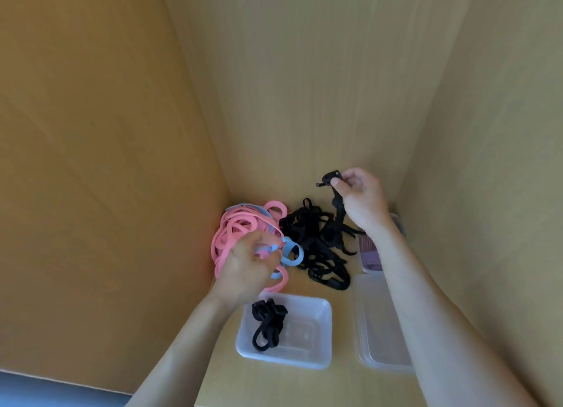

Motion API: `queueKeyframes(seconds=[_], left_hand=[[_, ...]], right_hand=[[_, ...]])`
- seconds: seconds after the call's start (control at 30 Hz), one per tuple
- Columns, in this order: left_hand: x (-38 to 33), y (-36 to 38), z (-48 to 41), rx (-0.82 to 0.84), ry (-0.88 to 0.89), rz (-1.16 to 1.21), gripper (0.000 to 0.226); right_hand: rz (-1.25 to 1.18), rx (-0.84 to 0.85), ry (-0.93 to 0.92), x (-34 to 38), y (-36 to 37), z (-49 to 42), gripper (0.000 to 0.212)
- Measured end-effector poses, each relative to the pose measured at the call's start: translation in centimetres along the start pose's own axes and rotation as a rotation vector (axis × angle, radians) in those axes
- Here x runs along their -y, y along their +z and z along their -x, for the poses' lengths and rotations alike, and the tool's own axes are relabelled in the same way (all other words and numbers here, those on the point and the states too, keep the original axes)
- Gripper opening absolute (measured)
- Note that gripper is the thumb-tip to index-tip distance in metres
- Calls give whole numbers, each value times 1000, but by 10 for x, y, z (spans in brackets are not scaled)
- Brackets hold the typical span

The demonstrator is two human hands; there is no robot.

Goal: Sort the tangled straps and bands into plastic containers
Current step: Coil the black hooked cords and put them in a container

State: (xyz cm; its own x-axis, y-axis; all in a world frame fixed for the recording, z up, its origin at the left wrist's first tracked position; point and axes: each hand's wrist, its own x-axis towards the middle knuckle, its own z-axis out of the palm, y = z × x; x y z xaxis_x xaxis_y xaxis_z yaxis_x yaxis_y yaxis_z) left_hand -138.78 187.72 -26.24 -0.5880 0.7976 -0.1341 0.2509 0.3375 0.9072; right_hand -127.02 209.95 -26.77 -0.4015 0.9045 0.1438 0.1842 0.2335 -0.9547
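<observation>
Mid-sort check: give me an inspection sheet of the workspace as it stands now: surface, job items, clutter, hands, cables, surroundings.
Surface: tan wooden shelf, boxed in on three sides.
Job's things: pink bands tangled with a blue band at left; black pile beside them; one black bundle in the near tub; stacked tubs at right; far tub behind the right arm, contents unclear.
Clutter: nothing seen.
Hands: left hand grips the blue band; right hand pinches a strap by its end, lifted above the black pile.
Cables: nothing seen.
Surroundings: wooden walls left, back and right; blue strip at bottom left.
</observation>
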Motion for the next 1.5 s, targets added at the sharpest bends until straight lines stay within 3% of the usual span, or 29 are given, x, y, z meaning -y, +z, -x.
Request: queueKeyframes(seconds=[0.1,0.23,0.33,0.43,0.5,0.57,0.67,0.83,1.13,1.3,1.43,1.5], left_hand=[[-27,-1,-11,30,53,12,19],[-78,-4,-39,-1,127,152,27],[-117,-12,-60,-45,188,159,45],[-142,-23,-71,110,247,237,61],[-157,-29,-76,251,232,386,53],[-172,-31,-79,285,222,469,38],[-191,-35,-82,236,235,482,15],[-226,-57,-78,136,373,393,4],[-264,-74,-56,34,542,146,13],[-290,-89,-50,-77,642,129,9],[-298,-94,-48,-158,695,79,8],[-297,-99,-49,-197,693,91,13]], right_hand=[[-226,81,-63,30,-13,8,8],[-353,174,-181,68,-25,12,6],[-429,207,-239,93,-29,11,4],[-456,239,-280,110,-32,11,3],[-493,264,-286,120,-39,9,4],[-556,271,-269,127,-47,6,8],[-610,286,-266,134,-51,4,4],[-530,388,-251,131,-47,5,11],[-327,460,-268,133,-35,0,13],[-15,498,-90,121,-20,-13,13],[-467,587,110,107,-15,-12,34],[-516,669,117,101,-18,-8,51]])
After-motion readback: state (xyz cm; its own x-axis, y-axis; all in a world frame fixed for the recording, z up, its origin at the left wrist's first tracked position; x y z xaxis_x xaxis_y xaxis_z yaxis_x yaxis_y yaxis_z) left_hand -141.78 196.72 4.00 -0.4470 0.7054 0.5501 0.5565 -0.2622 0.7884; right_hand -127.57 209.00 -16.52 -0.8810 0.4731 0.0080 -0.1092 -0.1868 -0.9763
